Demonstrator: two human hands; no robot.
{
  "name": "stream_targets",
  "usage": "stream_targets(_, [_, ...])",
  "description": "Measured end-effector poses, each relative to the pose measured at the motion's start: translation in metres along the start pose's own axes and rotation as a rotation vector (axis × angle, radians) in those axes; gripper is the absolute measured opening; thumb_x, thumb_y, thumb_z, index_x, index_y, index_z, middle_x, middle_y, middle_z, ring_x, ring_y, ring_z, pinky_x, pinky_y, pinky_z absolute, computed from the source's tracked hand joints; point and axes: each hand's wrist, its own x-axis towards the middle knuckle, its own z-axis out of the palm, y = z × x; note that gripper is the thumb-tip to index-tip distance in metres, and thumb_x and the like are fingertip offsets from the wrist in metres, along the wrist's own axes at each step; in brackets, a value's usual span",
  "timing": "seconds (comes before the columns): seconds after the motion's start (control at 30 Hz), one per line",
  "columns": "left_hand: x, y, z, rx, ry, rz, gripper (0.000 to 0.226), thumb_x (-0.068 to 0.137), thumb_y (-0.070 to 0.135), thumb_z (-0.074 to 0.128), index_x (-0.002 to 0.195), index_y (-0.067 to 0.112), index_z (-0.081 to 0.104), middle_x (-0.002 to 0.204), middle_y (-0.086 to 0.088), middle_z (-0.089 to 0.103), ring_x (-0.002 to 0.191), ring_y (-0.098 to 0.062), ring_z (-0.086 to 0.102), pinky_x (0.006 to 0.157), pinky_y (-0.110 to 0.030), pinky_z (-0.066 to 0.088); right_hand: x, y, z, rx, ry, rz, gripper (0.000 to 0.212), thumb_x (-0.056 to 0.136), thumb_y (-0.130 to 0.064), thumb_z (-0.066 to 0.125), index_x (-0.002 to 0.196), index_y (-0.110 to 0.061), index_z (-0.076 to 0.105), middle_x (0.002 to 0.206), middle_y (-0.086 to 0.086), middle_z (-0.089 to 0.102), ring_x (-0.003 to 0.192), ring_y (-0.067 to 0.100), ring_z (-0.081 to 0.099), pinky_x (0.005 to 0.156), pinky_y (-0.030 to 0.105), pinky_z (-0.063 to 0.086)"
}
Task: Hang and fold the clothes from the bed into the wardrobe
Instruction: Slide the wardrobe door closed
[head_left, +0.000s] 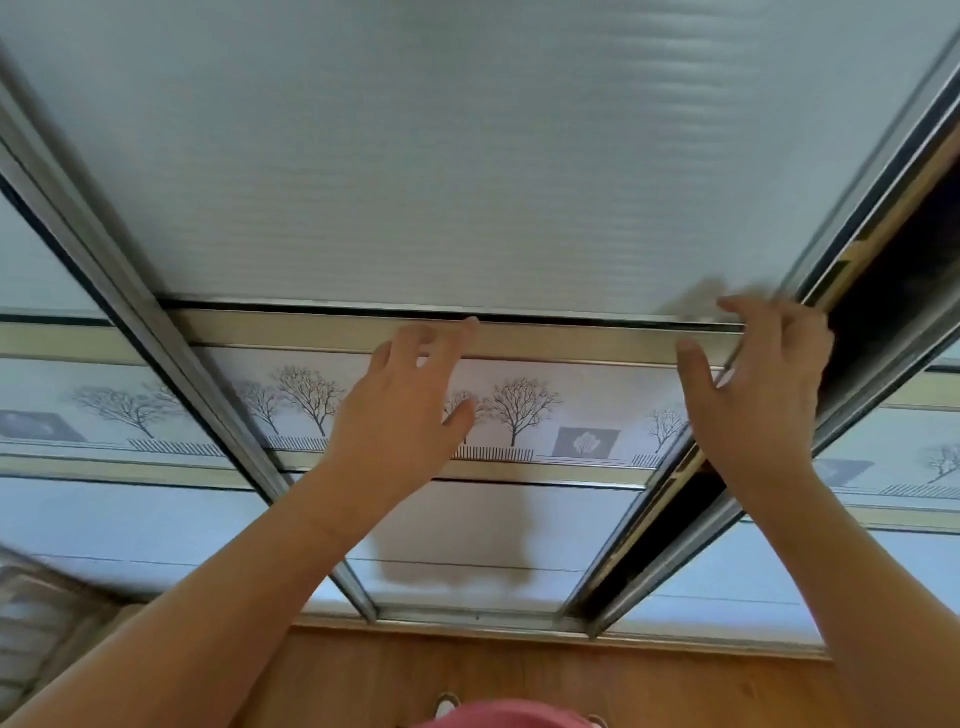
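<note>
The left hand (402, 400) lies spread and loose against the wardrobe's middle sliding door (467, 182), its fingertips on the beige rail (311, 327) above the door's tree-printed band (524, 410). The right hand (758, 395) is at this door's right edge, thumb held wide and fingers loosely bent beside the metal frame (810, 280). Blur hides whether they hook round it. Just right of that edge a dark gap (893, 291) opens into the wardrobe, and its contents cannot be made out. Below the door lies a wooden floor (467, 670), with pink fabric (509, 714) nearest the camera.
</note>
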Motion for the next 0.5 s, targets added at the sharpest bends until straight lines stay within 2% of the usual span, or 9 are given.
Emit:
stream_targets(0.03, [0.0,0.006,-0.003,0.007,0.029,0.003,0.075,0.092,0.038,0.063,0.156,0.038,0.023,0.147,-0.004,0.033,0.133,-0.026,0.037,0.089,-0.048,0.055,0.004,0.001,-0.005,0.017,0.043,-0.007,0.056,0.091,-0.027,0.069,0.14,-0.011,0.047,0.138,0.021,0.04,0.13,0.034,0.036,0.112,0.039,0.034])
stream_targets(0.07, [-0.001,0.011,-0.005,0.013,0.053,0.009,0.076,0.091,0.038,0.064,0.156,0.037,0.024,0.15,-0.006,0.029,0.134,-0.027,0.035,0.089,-0.048,0.055,0.008,0.0,-0.009,0.06,0.058,0.003,0.067,0.09,-0.025,0.07,0.147,-0.011,0.038,0.144,0.021,0.032,0.134,0.033,0.033,0.115,0.033,0.031])
stream_targets(0.13, [-0.001,0.019,-0.006,0.043,0.11,0.041,0.079,0.088,0.035,0.068,0.156,0.034,0.026,0.158,-0.011,0.018,0.142,-0.033,0.029,0.096,-0.05,0.053,0.017,-0.007,-0.017,0.189,0.022,0.075,0.086,0.091,-0.024,0.071,0.158,-0.015,0.017,0.157,0.018,0.016,0.144,0.026,0.025,0.111,0.008,0.021])
stream_targets(0.17, [0.0,0.021,-0.004,0.073,0.143,0.073,0.081,0.087,0.035,0.069,0.156,0.033,0.026,0.162,-0.014,0.012,0.148,-0.036,0.02,0.104,-0.052,0.047,0.023,-0.012,-0.02,0.245,-0.007,0.102,0.092,0.093,-0.025,0.07,0.16,-0.019,0.008,0.162,0.013,0.008,0.148,0.021,0.021,0.107,0.004,0.016])
stream_targets(0.27, [0.008,0.021,0.003,0.172,0.168,0.128,0.094,0.088,0.036,0.068,0.16,0.034,0.009,0.165,-0.019,-0.014,0.153,-0.038,-0.011,0.121,-0.056,0.021,0.036,-0.02,-0.02,0.358,-0.073,0.086,0.093,0.099,-0.023,0.062,0.161,-0.028,-0.007,0.168,-0.009,0.007,0.149,0.005,0.016,0.118,0.02,0.018])
stream_targets(0.3, [0.011,0.019,0.004,0.196,0.156,0.127,0.098,0.087,0.036,0.07,0.16,0.034,0.004,0.164,-0.019,-0.02,0.152,-0.038,-0.016,0.121,-0.057,0.019,0.038,-0.021,-0.019,0.372,-0.075,0.08,0.09,0.101,-0.02,0.058,0.16,-0.033,-0.008,0.166,-0.014,0.016,0.147,0.006,0.024,0.121,0.031,0.027])
stream_targets(0.37, [0.014,0.01,0.008,0.236,0.13,0.119,0.105,0.085,0.037,0.073,0.16,0.034,0.0,0.162,-0.02,-0.027,0.15,-0.04,-0.02,0.12,-0.06,0.02,0.037,-0.022,-0.017,0.344,-0.067,0.084,0.086,0.104,-0.016,0.052,0.157,-0.046,-0.009,0.153,-0.018,0.036,0.13,0.018,0.052,0.108,0.046,0.048])
stream_targets(0.43, [0.014,-0.001,0.012,0.28,0.118,0.121,0.108,0.083,0.036,0.075,0.161,0.032,0.0,0.161,-0.022,-0.029,0.149,-0.042,-0.022,0.119,-0.061,0.023,0.033,-0.023,-0.016,0.33,-0.091,0.096,0.085,0.105,-0.016,0.049,0.152,-0.057,-0.009,0.145,-0.014,0.048,0.109,0.024,0.063,0.093,0.048,0.056])
stream_targets(0.5, [0.013,-0.013,0.013,0.299,0.113,0.122,0.11,0.082,0.034,0.077,0.161,0.031,-0.001,0.16,-0.022,-0.028,0.149,-0.043,-0.023,0.119,-0.061,0.022,0.031,-0.024,-0.013,0.33,-0.125,0.091,0.085,0.105,-0.017,0.048,0.15,-0.059,-0.01,0.147,-0.008,0.051,0.112,0.021,0.063,0.092,0.045,0.056])
